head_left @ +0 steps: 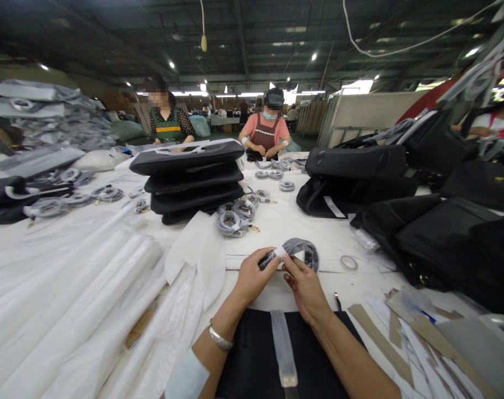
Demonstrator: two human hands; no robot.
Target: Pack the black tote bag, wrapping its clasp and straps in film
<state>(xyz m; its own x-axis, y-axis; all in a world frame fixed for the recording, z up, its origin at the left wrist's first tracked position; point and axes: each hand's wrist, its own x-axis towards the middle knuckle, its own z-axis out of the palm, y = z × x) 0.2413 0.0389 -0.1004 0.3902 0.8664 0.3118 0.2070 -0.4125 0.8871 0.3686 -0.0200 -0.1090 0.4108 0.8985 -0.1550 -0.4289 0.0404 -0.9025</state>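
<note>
A coiled strap [308, 250] in grey wrapping is held up between my two hands, above the white table. My left hand [254, 274] pinches the coil's left side, next to a small white band [280, 252] around it. On the band's right edge, the fingertips of my right hand [304, 282] are pressed together. Beneath my forearms lies a black bag [255, 354] with a pale wrapped strip [283, 343] down its middle.
Stacked black bags [193, 185] and wrapped coils [234, 217] stand ahead. White plastic sheets [89, 299] cover the left. A tape roll [349, 262], cardboard strips [380, 338] and black bags [451, 238] are right. Two people [266, 133] work across the table.
</note>
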